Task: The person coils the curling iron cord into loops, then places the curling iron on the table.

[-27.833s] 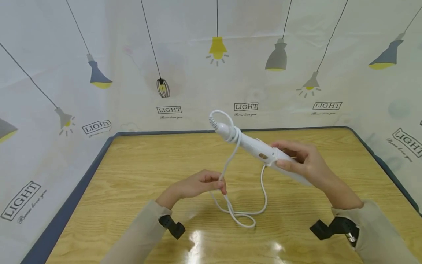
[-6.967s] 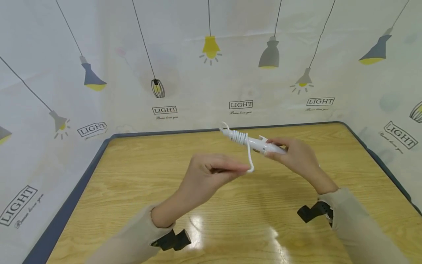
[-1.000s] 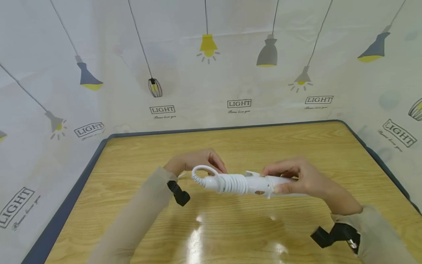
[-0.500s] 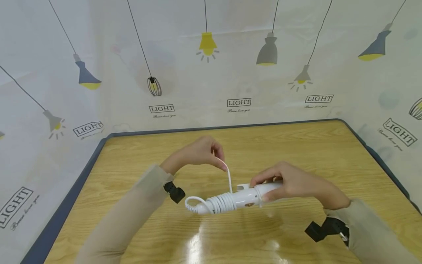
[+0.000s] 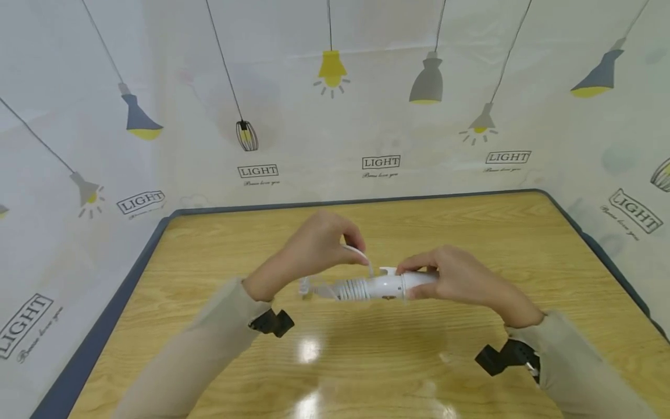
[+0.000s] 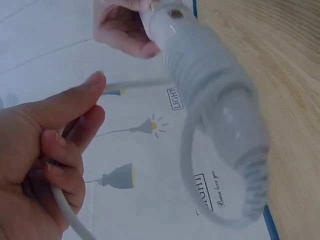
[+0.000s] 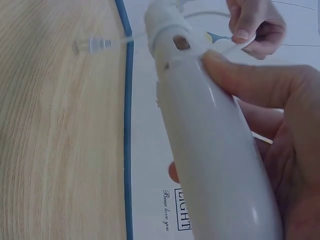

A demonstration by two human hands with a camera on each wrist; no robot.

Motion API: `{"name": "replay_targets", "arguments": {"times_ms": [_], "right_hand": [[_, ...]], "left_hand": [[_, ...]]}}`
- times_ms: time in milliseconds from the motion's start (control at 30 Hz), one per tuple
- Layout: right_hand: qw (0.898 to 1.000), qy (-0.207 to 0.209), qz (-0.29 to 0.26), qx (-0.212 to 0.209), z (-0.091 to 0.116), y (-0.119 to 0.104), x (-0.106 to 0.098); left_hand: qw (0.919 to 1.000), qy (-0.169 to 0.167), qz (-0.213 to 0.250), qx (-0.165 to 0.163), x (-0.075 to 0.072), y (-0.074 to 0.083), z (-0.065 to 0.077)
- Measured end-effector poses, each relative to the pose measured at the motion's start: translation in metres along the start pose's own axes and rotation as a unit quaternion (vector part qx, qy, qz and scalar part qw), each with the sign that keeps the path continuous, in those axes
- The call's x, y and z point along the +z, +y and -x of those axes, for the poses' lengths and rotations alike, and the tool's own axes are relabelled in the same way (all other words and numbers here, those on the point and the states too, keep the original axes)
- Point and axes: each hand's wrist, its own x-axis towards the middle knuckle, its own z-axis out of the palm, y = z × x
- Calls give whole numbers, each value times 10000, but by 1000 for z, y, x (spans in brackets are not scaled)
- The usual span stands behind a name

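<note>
A white curling iron [image 5: 387, 286] is held level above the table, its cord [image 5: 352, 289] wound in several turns round the handle. My right hand [image 5: 455, 279] grips its smooth thick end, thumb near the brown button [image 7: 181, 42] in the right wrist view. My left hand [image 5: 319, 247] pinches the free length of cord just behind the coils. In the left wrist view the cord's tail [image 6: 70, 215] runs through the curled fingers of that hand. The white plug [image 7: 92, 45] dangles on the loose end in the right wrist view.
Beneath both hands lies a wood-grain table [image 5: 251, 361] with a dark blue edge [image 5: 251, 208]. A pale backdrop printed with lamps [image 5: 331, 70] rises behind it and at both sides. Black wrist cameras [image 5: 272, 322] sit on the cuffs.
Since the first frame the loose cord has been wound round the handle. In the last second the left hand has come from behind the iron to above it, drawing the cord up.
</note>
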Motion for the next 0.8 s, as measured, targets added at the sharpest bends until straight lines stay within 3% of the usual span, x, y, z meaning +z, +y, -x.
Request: {"name": "replay_targets", "arguments": {"times_ms": [100,200,333,500,667,800], "right_hand": [[9985,441,291,151,-1,0,1],[9932,973,533,359,-1,1,2],[9830,1623,484,708,0,0,1],[9723,2133,205,937,1,-1,2],[9633,2534,37,890,0,2,6],[9574,2710,-564,818,2,7,5]], "left_hand": [[9992,321,-250,-30,0,9,5],[9977,624,-99,-244,2,14,10],[9920,975,589,-537,8,14,18],[9749,1302,1688,-645,22,14,25],[9650,1207,2295,-402,37,18,26],[9568,1027,2673,-502,45,16,28]]}}
